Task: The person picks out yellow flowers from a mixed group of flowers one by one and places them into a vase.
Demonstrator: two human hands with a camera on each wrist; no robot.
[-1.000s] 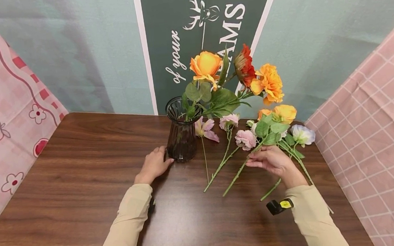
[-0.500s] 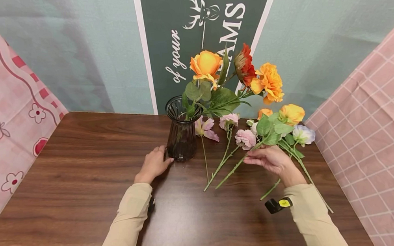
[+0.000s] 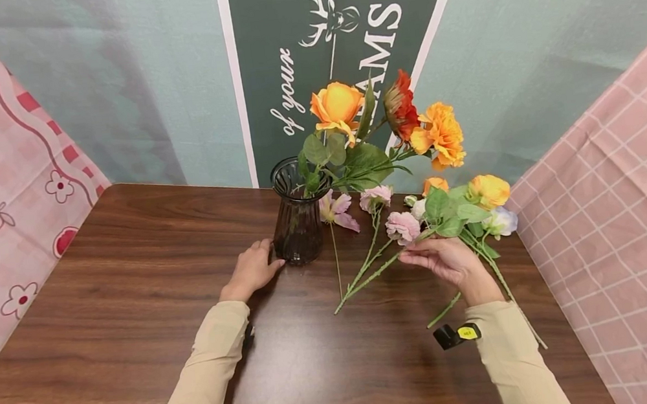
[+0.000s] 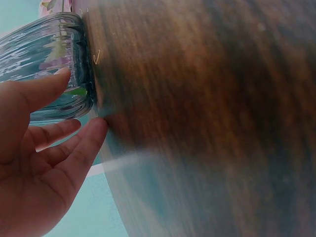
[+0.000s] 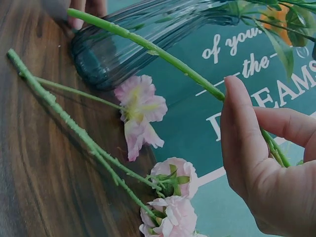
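A dark ribbed glass vase [image 3: 298, 230] stands upright with an orange rose [image 3: 337, 104], a red flower [image 3: 401, 106] and an orange ruffled flower [image 3: 441, 135] leaning out of it. My left hand [image 3: 252, 270] rests beside its base; in the left wrist view the thumb [image 4: 45, 90] overlaps the glass and the fingers lie extended near the tabletop. With thumb and fingers my right hand [image 3: 443, 261] pinches the green stem [image 5: 163, 55] of a yellow flower [image 3: 489, 191]. The stem's cut end points toward the vase, and green leaves spread above the hand.
On the brown wooden table [image 3: 135, 311] lie a pink-purple lily-like flower [image 3: 339, 211], a pink double-bloom stem [image 3: 403, 228] and a bluish-white flower [image 3: 498, 221]. Cloth backdrops close off the back; a pink gridded cloth [image 3: 625, 231] rises at the right.
The yellow flower has shifted right in my right hand's hold, its stem end swinging upward and to the left. My left hand and the vase stay in place.
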